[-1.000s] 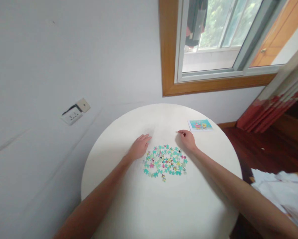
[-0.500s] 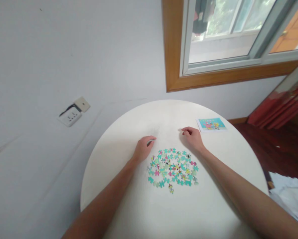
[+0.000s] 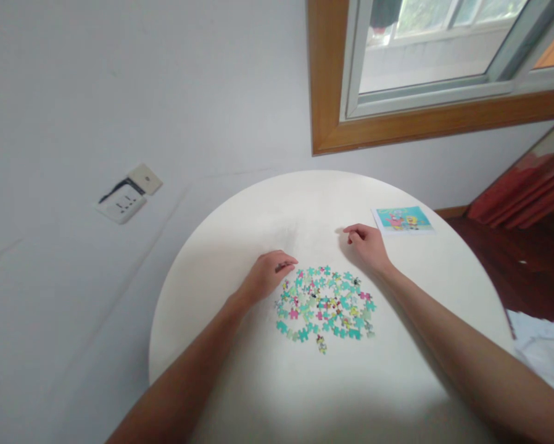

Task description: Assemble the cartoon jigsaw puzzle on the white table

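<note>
Many jigsaw pieces [image 3: 326, 302], mostly turquoise with some pink, yellow and pale green, lie spread out on a white round table [image 3: 323, 394]. A small cluster of pieces [image 3: 321, 344] sits apart at their near side. My left hand [image 3: 270, 271] is at the upper left of the spread, thumb and fingers brought together; whatever is between them, if anything, I cannot make out. Just beyond the upper right of the pieces, my right hand [image 3: 367, 245] rests with its index finger stretched out, thumb slightly apart and the other fingers curled. No piece shows in it.
A picture card [image 3: 404, 219] with cartoon figures lies at the table's far right. A wall socket [image 3: 122, 202] is on the left wall, a wood-framed window [image 3: 425, 74] beyond the table. A red curtain [image 3: 527, 182] hangs at right, with white material [image 3: 540, 345] below.
The camera view has tilted and shifted a little, so the table sits higher in the picture. My left hand turned slightly toward the pieces. The right hand's index finger and thumb look slightly more apart.
</note>
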Available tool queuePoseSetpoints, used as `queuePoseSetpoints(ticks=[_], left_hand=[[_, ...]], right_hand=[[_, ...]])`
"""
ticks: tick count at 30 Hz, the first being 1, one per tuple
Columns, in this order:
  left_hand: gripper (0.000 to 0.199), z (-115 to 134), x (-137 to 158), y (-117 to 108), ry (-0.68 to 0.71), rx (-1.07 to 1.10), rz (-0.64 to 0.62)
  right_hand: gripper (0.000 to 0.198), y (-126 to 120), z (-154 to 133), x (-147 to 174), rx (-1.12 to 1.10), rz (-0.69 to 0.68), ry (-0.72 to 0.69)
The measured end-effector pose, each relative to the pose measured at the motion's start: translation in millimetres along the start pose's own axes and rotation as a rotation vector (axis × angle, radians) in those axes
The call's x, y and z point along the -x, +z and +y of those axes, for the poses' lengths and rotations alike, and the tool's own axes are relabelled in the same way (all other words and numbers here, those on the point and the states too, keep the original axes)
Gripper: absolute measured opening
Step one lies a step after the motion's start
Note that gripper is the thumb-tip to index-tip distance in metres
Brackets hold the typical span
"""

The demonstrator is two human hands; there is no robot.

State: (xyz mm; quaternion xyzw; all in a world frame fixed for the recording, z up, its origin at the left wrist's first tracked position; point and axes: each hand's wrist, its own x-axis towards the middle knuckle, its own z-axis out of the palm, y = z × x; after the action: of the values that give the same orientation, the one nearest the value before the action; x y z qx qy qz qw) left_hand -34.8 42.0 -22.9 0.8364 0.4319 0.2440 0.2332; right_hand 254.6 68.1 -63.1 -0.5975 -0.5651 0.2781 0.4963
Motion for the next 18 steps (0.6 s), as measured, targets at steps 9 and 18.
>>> queuePoseSetpoints(ticks=[9,18], left_hand=[[0.036,-1.7,0.8,10.4,0.0,0.005,0.082],[0.048,7.5,8.6,21.0,0.136,-0.088,-0.214]], right_hand=[[0.03,2.3,-10.3,9.5,-0.039,-0.141,-0.063],[0.042,2.6,-34.0,36.4,0.142,-0.546,-0.331]])
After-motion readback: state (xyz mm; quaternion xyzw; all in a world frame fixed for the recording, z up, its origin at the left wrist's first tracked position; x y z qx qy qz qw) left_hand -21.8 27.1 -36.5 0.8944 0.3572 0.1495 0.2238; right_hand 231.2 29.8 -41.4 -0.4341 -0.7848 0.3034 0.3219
